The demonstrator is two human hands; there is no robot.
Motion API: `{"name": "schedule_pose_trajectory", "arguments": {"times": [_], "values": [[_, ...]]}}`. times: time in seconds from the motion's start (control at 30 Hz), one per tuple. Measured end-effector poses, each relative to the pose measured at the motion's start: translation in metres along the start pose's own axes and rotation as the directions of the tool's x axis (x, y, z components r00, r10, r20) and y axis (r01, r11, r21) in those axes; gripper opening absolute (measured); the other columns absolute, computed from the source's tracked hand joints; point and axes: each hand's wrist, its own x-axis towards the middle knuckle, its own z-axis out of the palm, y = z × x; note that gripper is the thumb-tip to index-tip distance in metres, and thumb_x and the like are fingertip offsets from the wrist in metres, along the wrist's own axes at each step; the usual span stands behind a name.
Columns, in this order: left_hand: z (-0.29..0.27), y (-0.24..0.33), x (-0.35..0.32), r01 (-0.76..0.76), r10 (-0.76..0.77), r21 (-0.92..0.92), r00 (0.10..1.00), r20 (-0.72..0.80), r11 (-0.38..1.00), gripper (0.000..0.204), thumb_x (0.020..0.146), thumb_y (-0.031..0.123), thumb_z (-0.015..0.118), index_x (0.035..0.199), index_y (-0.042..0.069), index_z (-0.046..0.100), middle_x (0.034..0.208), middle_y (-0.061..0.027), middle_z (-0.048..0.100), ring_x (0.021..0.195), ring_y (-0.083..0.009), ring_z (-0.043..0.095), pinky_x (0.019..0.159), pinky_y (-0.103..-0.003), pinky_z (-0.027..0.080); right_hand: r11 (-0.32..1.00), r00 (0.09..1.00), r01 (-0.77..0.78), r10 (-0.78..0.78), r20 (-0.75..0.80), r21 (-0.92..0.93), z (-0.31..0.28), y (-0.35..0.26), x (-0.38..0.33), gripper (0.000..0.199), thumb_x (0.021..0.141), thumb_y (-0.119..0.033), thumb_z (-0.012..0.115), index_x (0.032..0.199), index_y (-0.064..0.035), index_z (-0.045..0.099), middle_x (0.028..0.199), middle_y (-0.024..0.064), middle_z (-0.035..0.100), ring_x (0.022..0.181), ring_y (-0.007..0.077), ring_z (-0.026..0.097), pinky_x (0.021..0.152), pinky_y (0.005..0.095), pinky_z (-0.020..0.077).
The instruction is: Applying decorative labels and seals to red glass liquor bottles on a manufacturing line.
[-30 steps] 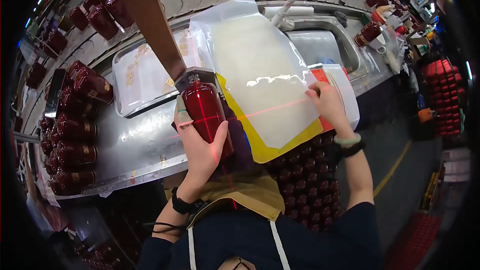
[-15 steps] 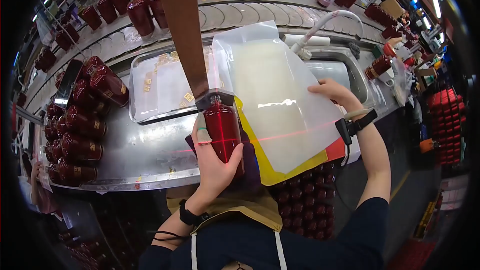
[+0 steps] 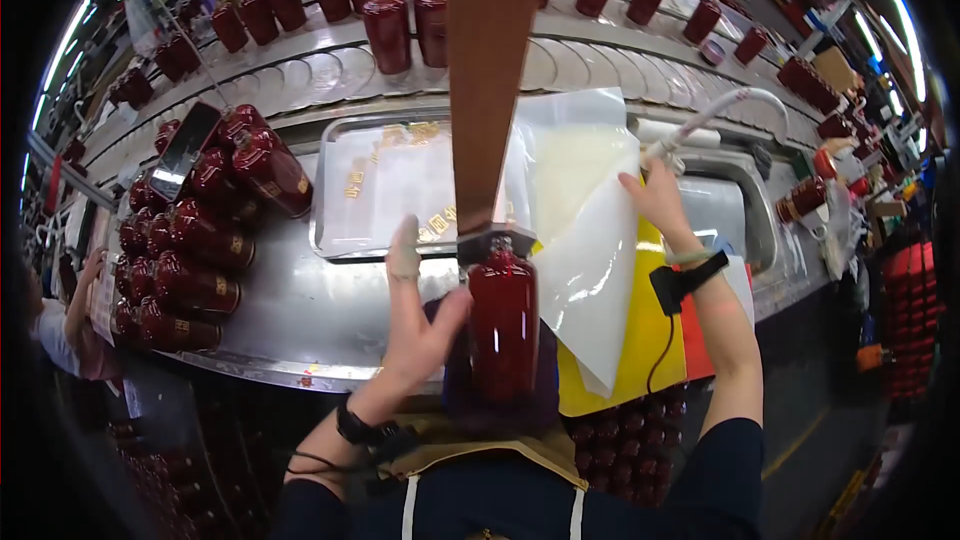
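We see the dark red bottle (image 3: 503,315) in front of the person, at the near edge of the metal counter (image 3: 280,310), over a dark purple cloth (image 3: 458,380). Its long axis runs almost straight away from the body: the neck points off toward a metal bracket (image 3: 478,237) at the end of a wooden bar (image 3: 488,70), and the base faces the tan apron (image 3: 470,445). The left hand (image 3: 425,335) is spread just left of the bottle, thumb apart from the fingers; we cannot tell whether the thumb touches the glass.

The right hand (image 3: 660,205) pinches the right-hand edge of a translucent sheet (image 3: 595,280), which bends over toward the left with its lowest corner pointing back at the body. A yellow sheet (image 3: 655,340) lies beneath it.

We find some parts hard to read. The bar covers the right end of the metal tray (image 3: 375,255), and the bracket's grip on the neck is unclear to us. The bottle's base blurs into the dark cloth, so we cannot say exactly where it ends. The right hand's fingertips are partly hidden, and the upper frame edge cuts off the bar.
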Motion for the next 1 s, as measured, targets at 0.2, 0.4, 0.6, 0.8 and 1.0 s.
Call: {"name": "schedule_pose_trajectory", "arguments": {"times": [0.2,0.4,0.6,0.8,1.0], "values": [[-0.056,-0.07,0.219,-0.046,0.049,0.018,0.952,-0.301,0.999,0.067,0.103,0.021,0.064,0.159,-0.001,0.035,0.157,-0.0226,0.042,0.15,-0.0296,0.037,0.123,-0.042,0.029,0.774,0.911,-0.371,0.197,0.361,0.514,0.02,0.04,-0.018,0.061,0.09,-0.026,0.076,0.141,0.003,0.058,0.121,0.0173,0.073,0.107,0.0217,0.07,0.094,0.0333,0.0538],[-0.033,-0.108,0.366,-0.045,0.142,0.305,0.942,-0.305,0.951,0.094,0.08,0.036,0.088,0.147,-0.011,0.042,0.135,-0.0283,0.058,0.126,-0.0383,0.058,0.112,-0.043,0.043,0.823,0.956,-0.287,0.214,0.201,0.49,0.019,0.033,-0.032,0.056,0.089,-0.023,0.075,0.139,-0.0009,0.061,0.112,0.0162,0.076,0.1,0.0221,0.073,0.089,0.0338,0.0556],[-0.001,-0.142,0.396,0.049,0.042,0.253,0.94,-0.339,0.966,0.082,0.08,0.029,0.089,0.141,-0.008,0.047,0.131,-0.0223,0.062,0.118,-0.0313,0.061,0.105,-0.039,0.047,0.827,0.935,-0.354,0.32,0.152,0.437,0.019,0.023,-0.038,0.044,0.088,-0.03,0.073,0.122,-0.003,0.073,0.099,0.0184,0.078,0.091,0.0273,0.075,0.085,0.0378,0.0559],[-0.004,-0.137,0.363,0.065,-0.008,0.15,0.936,-0.352,0.987,0.071,0.08,0.022,0.09,0.134,-0.005,0.053,0.126,-0.0163,0.065,0.11,-0.0243,0.064,0.099,-0.036,0.05,0.932,0.943,-0.311,0.327,-0.059,0.187,0.02,0.006,-0.038,0.029,0.089,-0.022,0.067,0.11,-0.0037,0.076,0.092,0.023,0.074,0.09,0.0418,0.071,0.083,0.0472,0.0549],[-0.052,-0.057,0.279,0.058,-0.084,-0.088,0.94,-0.331,0.994,0.06,0.08,0.016,0.091,0.127,-0.002,0.059,0.121,-0.0103,0.069,0.102,-0.0174,0.068,0.093,-0.032,0.054,0.911,0.942,-0.281,0.322,-0.093,0.302,0.013,0.017,-0.032,0.022,0.09,-0.014,0.063,0.104,-0.0008,0.075,0.084,0.0201,0.074,0.079,0.0361,0.072,0.076,0.0435,0.0541]]}}
